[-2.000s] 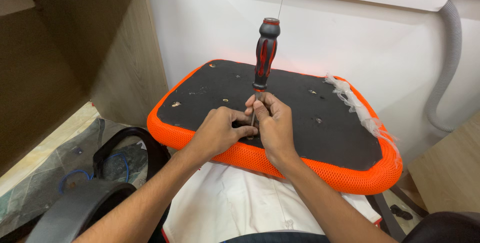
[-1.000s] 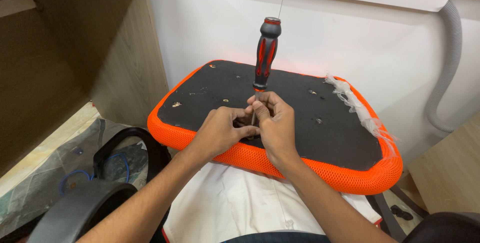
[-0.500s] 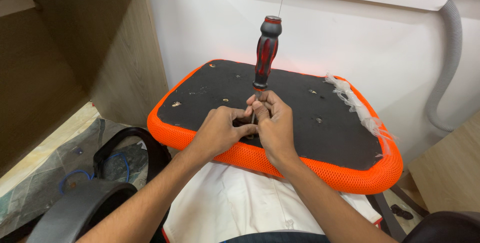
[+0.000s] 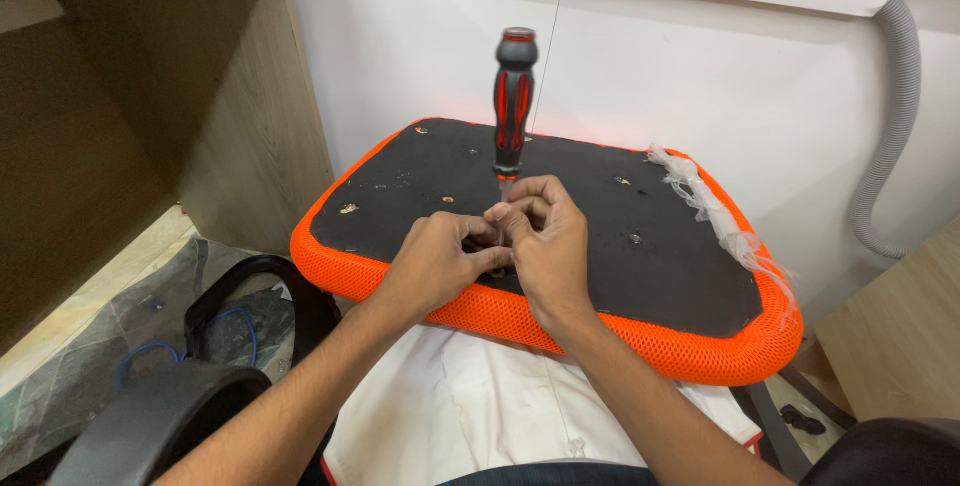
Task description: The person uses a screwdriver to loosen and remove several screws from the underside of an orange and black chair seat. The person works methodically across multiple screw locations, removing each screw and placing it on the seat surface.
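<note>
The screwdriver (image 4: 511,106) now stands straighter on the black seat bottom (image 4: 600,226). The right hand (image 4: 545,246) pinches its metal shaft. The left hand (image 4: 437,261) is curled beside it, maybe touching.

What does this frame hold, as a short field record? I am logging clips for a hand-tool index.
setting: seat cushion, black underside up with an orange mesh rim, resting on the person's lap by a white panel
tool: screwdriver, black and red handle, upright
left hand: fingers at the base of the shaft
right hand: pinching the shaft low down
handle: free, no hand on it
nearby: grey corrugated hose, frayed white fabric at the cushion's right edge
</note>
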